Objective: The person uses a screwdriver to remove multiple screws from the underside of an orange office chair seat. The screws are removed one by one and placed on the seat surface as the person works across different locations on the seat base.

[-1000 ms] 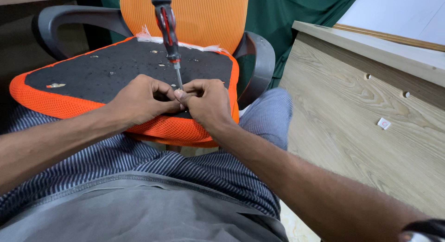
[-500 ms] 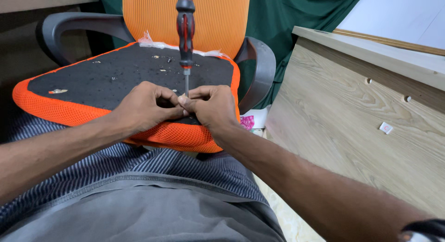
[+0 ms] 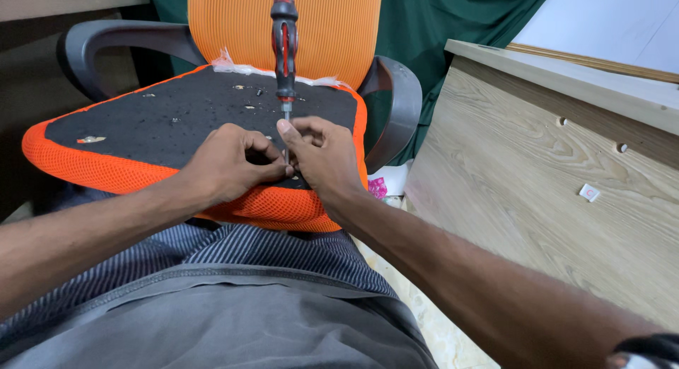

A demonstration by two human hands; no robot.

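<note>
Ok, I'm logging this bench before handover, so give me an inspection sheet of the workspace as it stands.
Surface: black underside of an orange mesh seat cushion, resting across the person's lap.
Job's things: red-and-black screwdriver standing upright, tip down at the cushion between the fingers.
Clutter: small bits and staples scattered on the black panel; pink-printed wrapper on the floor.
Grippers: left hand and right hand pinched together around the screwdriver shaft.
Cables: nothing seen.
Surroundings: orange chair back, grey armrests, green cloth, wooden panel with holes.

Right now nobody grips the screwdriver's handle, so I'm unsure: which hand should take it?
Probably the right hand: its fingers already pinch the shaft of the screwdriver, while the left hand steadies the base.
</note>
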